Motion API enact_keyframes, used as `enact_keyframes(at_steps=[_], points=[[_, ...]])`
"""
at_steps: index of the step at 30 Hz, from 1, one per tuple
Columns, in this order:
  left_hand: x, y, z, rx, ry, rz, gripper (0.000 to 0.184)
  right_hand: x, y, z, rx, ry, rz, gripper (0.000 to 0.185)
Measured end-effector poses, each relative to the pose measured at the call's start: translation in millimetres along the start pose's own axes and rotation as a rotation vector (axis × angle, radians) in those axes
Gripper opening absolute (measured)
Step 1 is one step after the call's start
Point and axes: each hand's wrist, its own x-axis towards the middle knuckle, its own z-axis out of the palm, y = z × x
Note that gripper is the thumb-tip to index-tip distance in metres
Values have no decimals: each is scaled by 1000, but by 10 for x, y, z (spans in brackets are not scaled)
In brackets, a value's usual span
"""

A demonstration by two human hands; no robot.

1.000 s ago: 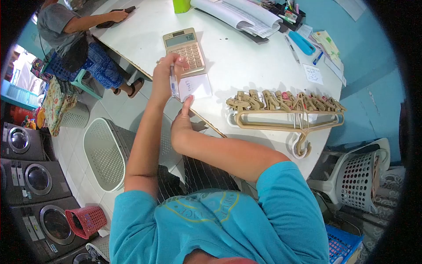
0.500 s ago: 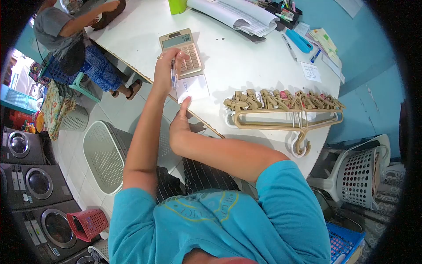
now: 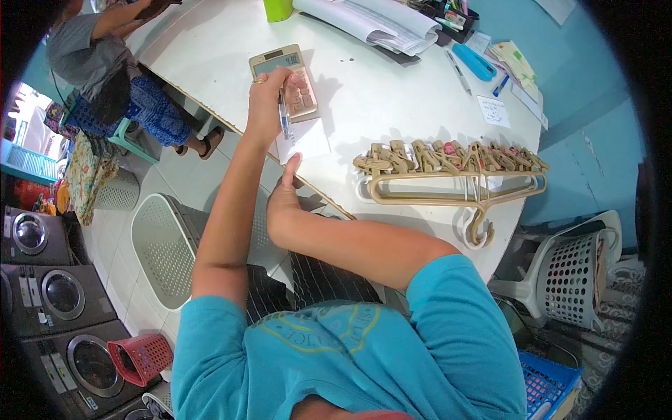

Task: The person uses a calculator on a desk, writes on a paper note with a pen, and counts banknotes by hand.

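Note:
My left hand [image 3: 266, 105], with a ring on one finger, is closed around a clear pen [image 3: 283, 115] that points down toward me. Its fingertips reach over the keys of a gold-coloured calculator [image 3: 306, 103], whose display seems to read 430. Just below the calculator, a small white slip of paper [image 3: 313, 138] with a little handwriting lies at the table edge. The thumb of my right hand [image 3: 283, 203] presses on the slip's near edge. The other fingers of that hand are mostly hidden under the tabletop rim.
Gold and white hangers with clips [image 3: 455, 189] lie on the white table [image 3: 392, 91] at right. Papers [image 3: 378, 24], a blue case [image 3: 474, 63] and pens are farther back. A laundry basket [image 3: 164, 245] stands left of me; a person [image 3: 105, 77] is beyond it.
My left hand has shifted slightly up and right, its fingers now farther over the calculator keys. My right hand stays at the slip. The other person's arm has moved up and left.

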Motion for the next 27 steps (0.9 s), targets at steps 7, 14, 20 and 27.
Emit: enact_keyframes(at_steps=[7,14,20,27], points=[[-13,-170,-115,66,-65,-18,36,-32,11,-10,-14,-2,9,54],[-158,-187,-282,-51,85,-155,31,-33,-9,-7,22,50,67,53],[-237,-44,-201,143,105,-10,30,-13,-5,-13,-8,-3,35,53],[-240,-98,-190,217,1,-11,25,-5,-9,15,-51,9,55,54]])
